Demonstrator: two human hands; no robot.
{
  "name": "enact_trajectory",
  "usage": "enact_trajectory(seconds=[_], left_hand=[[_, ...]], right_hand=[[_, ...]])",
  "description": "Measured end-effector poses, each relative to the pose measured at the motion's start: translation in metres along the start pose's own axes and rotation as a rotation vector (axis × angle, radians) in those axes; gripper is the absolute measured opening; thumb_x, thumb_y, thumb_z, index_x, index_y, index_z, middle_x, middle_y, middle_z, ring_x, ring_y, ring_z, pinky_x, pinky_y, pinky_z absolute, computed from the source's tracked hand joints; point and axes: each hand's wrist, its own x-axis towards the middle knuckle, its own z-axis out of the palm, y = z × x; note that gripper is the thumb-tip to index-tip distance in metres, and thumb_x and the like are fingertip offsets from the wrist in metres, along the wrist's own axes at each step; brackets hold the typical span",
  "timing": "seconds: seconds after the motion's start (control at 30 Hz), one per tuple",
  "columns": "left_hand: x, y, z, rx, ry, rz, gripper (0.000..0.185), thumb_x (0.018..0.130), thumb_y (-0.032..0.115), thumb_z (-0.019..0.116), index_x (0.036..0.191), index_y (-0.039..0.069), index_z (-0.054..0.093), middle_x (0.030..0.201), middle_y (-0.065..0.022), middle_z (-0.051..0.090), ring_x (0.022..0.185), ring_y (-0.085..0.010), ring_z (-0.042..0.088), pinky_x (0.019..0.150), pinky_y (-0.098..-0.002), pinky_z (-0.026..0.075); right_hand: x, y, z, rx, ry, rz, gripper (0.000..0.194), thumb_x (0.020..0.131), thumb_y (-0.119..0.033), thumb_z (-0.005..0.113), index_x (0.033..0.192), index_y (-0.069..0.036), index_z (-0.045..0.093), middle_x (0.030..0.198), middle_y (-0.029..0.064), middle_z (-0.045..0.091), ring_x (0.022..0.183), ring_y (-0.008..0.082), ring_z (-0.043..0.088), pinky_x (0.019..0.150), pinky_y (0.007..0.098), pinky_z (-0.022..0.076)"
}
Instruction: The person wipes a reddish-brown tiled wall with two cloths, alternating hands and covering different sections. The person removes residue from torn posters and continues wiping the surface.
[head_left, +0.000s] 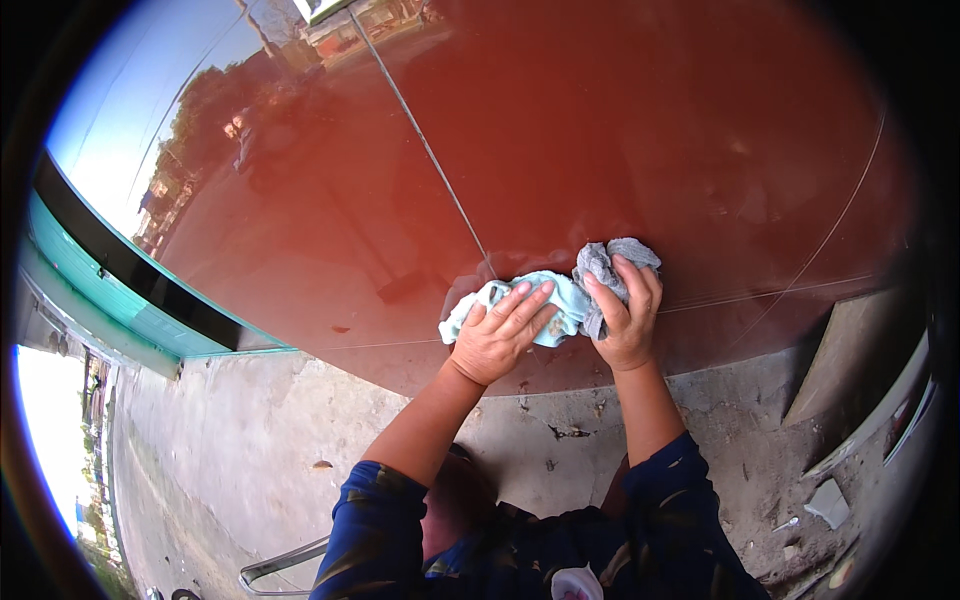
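Observation:
A large glossy reddish-brown panel (555, 150) stands before me, its surface mirroring sky, trees and buildings. Under the spread fingers of my left hand (499, 334) is a crumpled pale mint cloth (562, 300) with brownish stains, pressed against the panel near its lower edge. My right hand (628, 319) grips a bunched grey cloth (600, 262), also up against the panel. The two cloths touch side by side. A thin pale seam (427, 139) slants down the panel to the mint cloth, and a finer horizontal line runs behind both hands.
Worn concrete floor (225, 442) lies below the panel. A teal frame (127, 292) borders the left. Toward the right are a leaning greyish board (844, 352) and a broken pale fragment (827, 504). A bent metal bar (281, 562) sits low at left, near my arm.

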Motion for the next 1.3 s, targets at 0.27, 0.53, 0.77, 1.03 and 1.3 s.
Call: enact_trajectory(seconds=[0.27, 0.53, 0.77, 1.03, 1.3], left_hand=[[0.072, -0.106, -0.060, 0.132, 0.486, -0.647, 0.033, 0.083, 0.011, 0.063, 0.115, 0.008, 0.066, 0.142, -0.0152, 0.051, 0.138, -0.0392, 0.037, 0.115, -0.0558, 0.018], [0.043, -0.020, -0.025, 0.039, 0.083, 0.000, 0.026, 0.089, 0.024, 0.057, 0.110, 0.022, 0.071, 0.142, 0.0038, 0.053, 0.137, -0.0186, 0.042, 0.116, -0.0453, 0.024], [0.142, -0.112, -0.079, 0.141, 0.527, -0.409, 0.047, 0.071, -0.001, 0.058, 0.116, 0.007, 0.067, 0.142, -0.0128, 0.052, 0.135, -0.0360, 0.042, 0.113, -0.0542, 0.024], [0.131, -0.015, -0.057, 0.001, 0.109, 0.148, 0.031, 0.083, 0.019, 0.061, 0.111, 0.016, 0.072, 0.143, 0.0002, 0.052, 0.136, -0.0207, 0.043, 0.117, -0.0438, 0.024], [0.235, -0.074, -0.078, 0.103, 0.481, -0.164, 0.054, 0.069, -0.004, 0.058, 0.120, 0.013, 0.065, 0.138, -0.0026, 0.055, 0.129, -0.0274, 0.048, 0.111, -0.0468, 0.031]], right_hand=[[-0.002, 0.001, 0.003, -0.007, 0.005, -0.011, 0.044, 0.079, -0.009, 0.075, 0.119, -0.025, 0.064, 0.127, 0.0054, 0.053, 0.112, 0.0270, 0.050, 0.091, 0.0400, 0.0429], [0.001, -0.010, 0.006, 0.050, 0.040, 0.054, 0.042, 0.078, -0.007, 0.075, 0.116, -0.022, 0.065, 0.127, 0.0061, 0.054, 0.110, 0.0281, 0.050, 0.091, 0.0392, 0.0435], [0.004, -0.013, 0.007, -0.010, 0.047, 0.062, 0.041, 0.079, -0.009, 0.077, 0.115, -0.024, 0.066, 0.126, 0.0041, 0.054, 0.110, 0.0265, 0.050, 0.091, 0.0388, 0.0433], [-0.002, -0.010, 0.006, 0.049, 0.064, 0.061, 0.036, 0.080, -0.009, 0.070, 0.113, -0.024, 0.067, 0.127, 0.0042, 0.053, 0.113, 0.0277, 0.049, 0.093, 0.0413, 0.0424], [0.000, -0.012, 0.002, 0.038, 0.007, 0.063, 0.043, 0.078, -0.003, 0.074, 0.117, -0.021, 0.066, 0.125, 0.0079, 0.054, 0.109, 0.0303, 0.051, 0.092, 0.0425, 0.0443]])
